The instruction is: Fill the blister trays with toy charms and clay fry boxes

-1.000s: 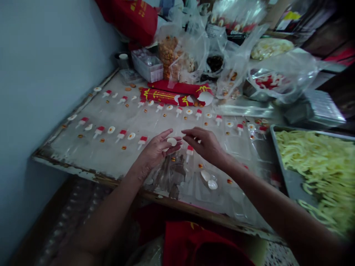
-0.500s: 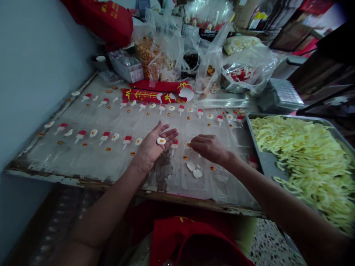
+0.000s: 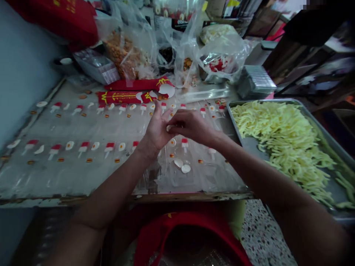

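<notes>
My left hand [image 3: 156, 131] is palm up above the table, fingers stretched out. Over its palm, my right hand [image 3: 191, 125] pinches a small white piece [image 3: 168, 128], which looks like a miniature fried egg and is mostly covered by the fingers. Just below the hands, another miniature fried egg [image 3: 172, 142] lies beside a red-and-white miniature popsicle [image 3: 184, 143]. A tiny burger [image 3: 171, 155] is beneath that egg. Two plain white discs [image 3: 182, 166] lie nearer the front edge. Rows of similar miniatures rest on clear plastic sheets [image 3: 105, 173].
On the right stands a metal tray [image 3: 251, 142] of pale yellow, fry-like strips [image 3: 280, 136]. Red printed packaging [image 3: 122, 96] lies behind the rows. Clear bags of small pieces [image 3: 126, 55] and stacked plastic boxes [image 3: 255, 82] line the back. A wall [image 3: 22, 74] bounds the left.
My right hand has moved left from the table to my left palm and now pinches the piece there. A fried egg lies where it was. The view has shifted right.
</notes>
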